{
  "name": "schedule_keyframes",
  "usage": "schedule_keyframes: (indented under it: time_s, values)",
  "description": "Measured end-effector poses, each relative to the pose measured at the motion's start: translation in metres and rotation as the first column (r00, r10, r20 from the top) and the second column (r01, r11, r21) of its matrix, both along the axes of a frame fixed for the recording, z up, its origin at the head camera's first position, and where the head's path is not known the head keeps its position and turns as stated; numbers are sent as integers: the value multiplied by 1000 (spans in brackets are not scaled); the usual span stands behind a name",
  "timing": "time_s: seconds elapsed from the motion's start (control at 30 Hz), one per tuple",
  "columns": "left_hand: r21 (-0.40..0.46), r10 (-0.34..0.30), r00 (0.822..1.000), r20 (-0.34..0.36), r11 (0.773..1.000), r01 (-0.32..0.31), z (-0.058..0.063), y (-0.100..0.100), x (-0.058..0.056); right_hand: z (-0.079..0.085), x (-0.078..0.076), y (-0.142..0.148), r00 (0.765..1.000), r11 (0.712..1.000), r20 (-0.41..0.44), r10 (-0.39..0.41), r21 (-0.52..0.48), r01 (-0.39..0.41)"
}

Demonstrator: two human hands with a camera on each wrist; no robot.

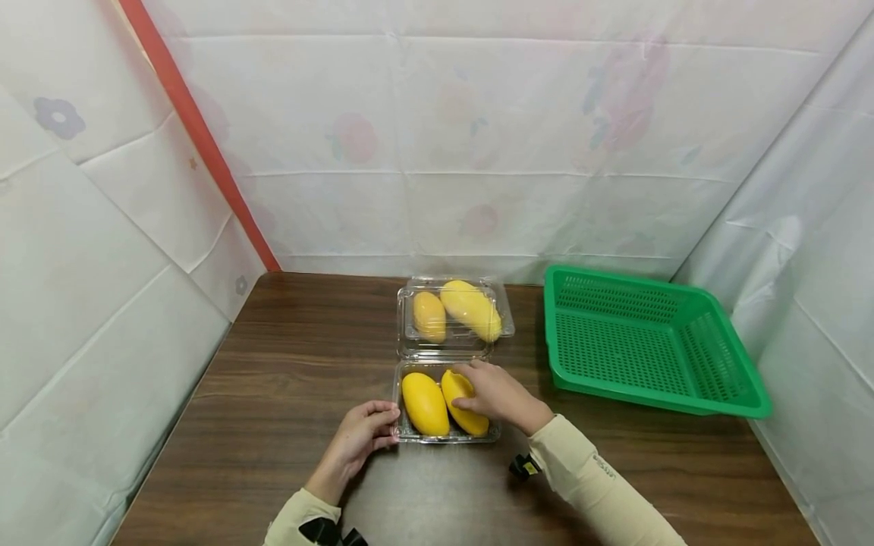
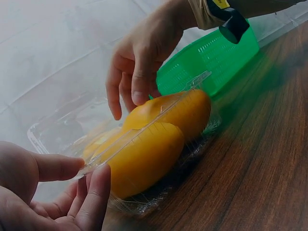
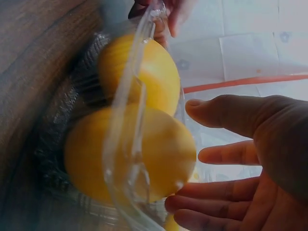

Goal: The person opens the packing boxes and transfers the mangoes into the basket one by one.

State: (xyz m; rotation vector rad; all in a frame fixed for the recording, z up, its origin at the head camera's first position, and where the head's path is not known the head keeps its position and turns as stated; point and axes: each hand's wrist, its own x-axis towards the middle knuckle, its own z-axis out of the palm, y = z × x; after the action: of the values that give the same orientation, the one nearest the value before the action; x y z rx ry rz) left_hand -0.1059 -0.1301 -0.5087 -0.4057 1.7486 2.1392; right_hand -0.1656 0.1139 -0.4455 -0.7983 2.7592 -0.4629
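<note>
A clear plastic clamshell box (image 1: 447,440) lies on the table with its lid (image 1: 444,353) raised at the back. Two yellow mangoes sit side by side in its base: a left mango (image 1: 425,404) and a right mango (image 1: 473,422). My left hand (image 1: 360,436) pinches the box's left rim between thumb and fingers, as the left wrist view shows. Over the right mango is my right hand (image 1: 497,393), its thumb and fingers extended and spread around the upper side of the fruit. In the right wrist view its fingertips (image 3: 180,204) lie close to the mango; contact is hard to tell.
Behind the raised lid stands another clear box (image 1: 508,322) holding more yellow mangoes (image 1: 471,307), partly seen through the plastic. A green perforated basket (image 1: 614,383) stands on the right of the brown wooden table (image 1: 273,394). White printed sheeting (image 1: 307,220) hangs behind.
</note>
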Motion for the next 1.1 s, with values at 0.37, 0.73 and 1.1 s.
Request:
schedule_keyframes:
  time_s: [0.37,0.73,1.1]
  values:
    - [-3,4,1000,6,1000,-4,0,-1,0,-11,4,-5,1000,998,21,-15,67,13]
    - [-6,6,1000,4,1000,-6,-1,0,-1,-13,4,-13,999,994,36,-14,110,10]
    - [1,-14,1000,0,1000,14,1,-1,-1,-12,1,-20,995,989,82,-54,141,42]
